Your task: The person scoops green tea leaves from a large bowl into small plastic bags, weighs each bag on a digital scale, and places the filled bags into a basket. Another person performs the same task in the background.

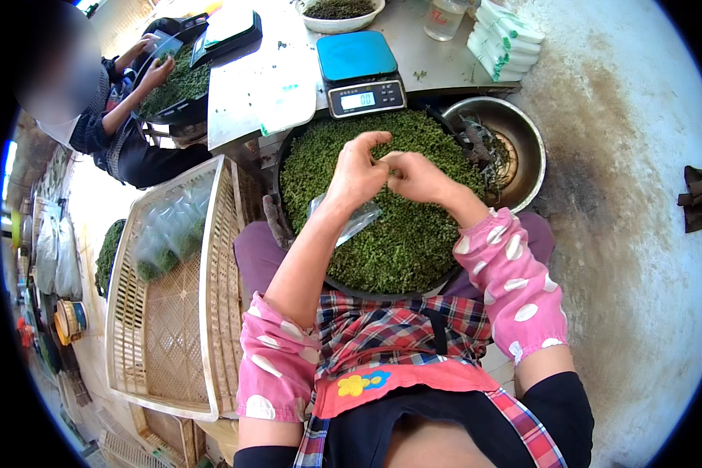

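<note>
Just below the scale, my left hand point(360, 169) and my right hand point(418, 175) come together over a heap of small green bead-like plant pieces point(398, 251). Their fingertips nearly meet, and whatever might be pinched between them is hidden. The heap fills a round black tub point(380, 295) between my knees. Under my left wrist a clear plastic bag point(357, 222) lies on the greens, partly covered by the forearm. A digital scale point(360, 73) with a blue pan stands at the tub's far edge; its pan carries nothing.
At left, a plastic crate point(158, 327) holds several filled clear bags point(172, 234). A steel basin point(529, 158) with scraps sits right of the tub. Stacked plastic bags point(503, 44) and a white bowl point(342, 23) rest on the table point(228, 105). Another person point(117, 117) handles greens at upper left.
</note>
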